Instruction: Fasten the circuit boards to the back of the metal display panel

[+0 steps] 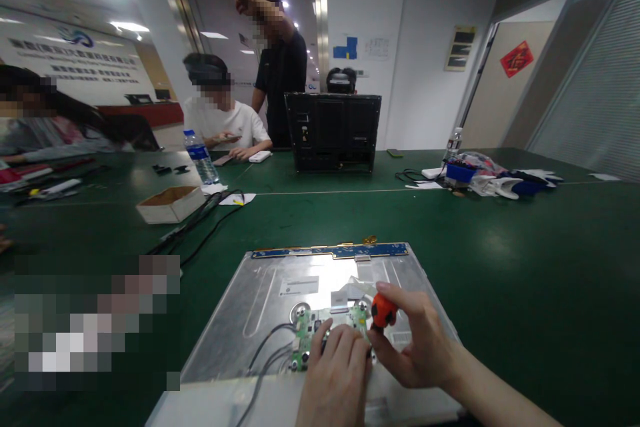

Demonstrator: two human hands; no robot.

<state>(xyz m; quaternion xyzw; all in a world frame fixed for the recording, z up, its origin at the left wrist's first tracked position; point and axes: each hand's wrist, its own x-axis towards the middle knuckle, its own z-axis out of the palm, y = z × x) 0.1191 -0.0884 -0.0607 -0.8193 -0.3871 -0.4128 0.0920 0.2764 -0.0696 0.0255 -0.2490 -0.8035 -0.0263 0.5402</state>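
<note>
A silver metal display panel (273, 303) lies on the table before me, with a green circuit board (304, 324) on its near half. My left hand (340, 367) rests over the board with its fingers bent and close together. What is under those fingertips is hidden. Between thumb and fingers, my right hand (423, 340) grips the orange and black handle of a screwdriver (384, 311), held upright above the board's right edge. Its shaft is mostly hidden by my fingers. Dark cables (265, 340) run from the board's left side. Along the panel's far edge runs a blue circuit strip (370, 251).
On the green table (500, 247) are an open cardboard box (170, 205), black cables (213, 213) and a water bottle (200, 159). A black monitor housing (333, 132) stands at the back. Bags and cloths (495, 177) lie at right. Several people are across and at left.
</note>
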